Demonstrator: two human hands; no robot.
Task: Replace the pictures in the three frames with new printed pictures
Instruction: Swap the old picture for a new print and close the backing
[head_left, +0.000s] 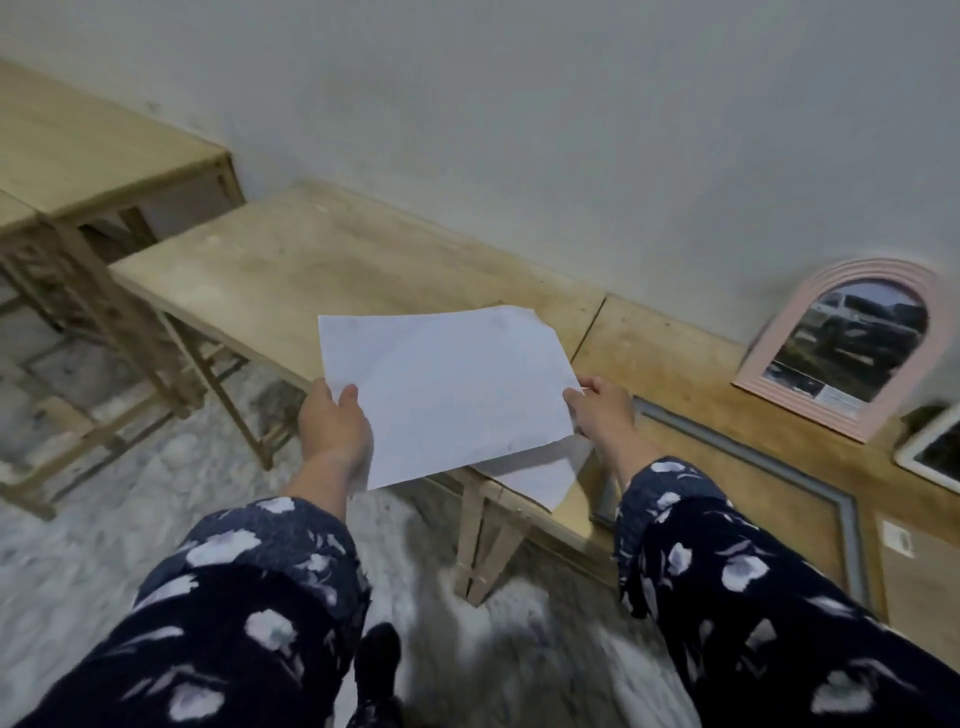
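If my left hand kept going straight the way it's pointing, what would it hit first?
The left hand, gripping the paper, points up and away over the table. Probably it would pass above the bare tabletop and meet the wall first, though depth is hard to judge here.

Navy sleeves (249, 613) — pale petal print — rolled above bare wrists.

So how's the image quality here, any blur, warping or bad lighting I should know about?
Head view: dim, flat light, soft overall. The wide angle tilts and bends the tables. The floor at the bottom and the white frame at the right edge are motion-smeared. The held sheet and pink arched frame stay fairly readable, with no strong glare.
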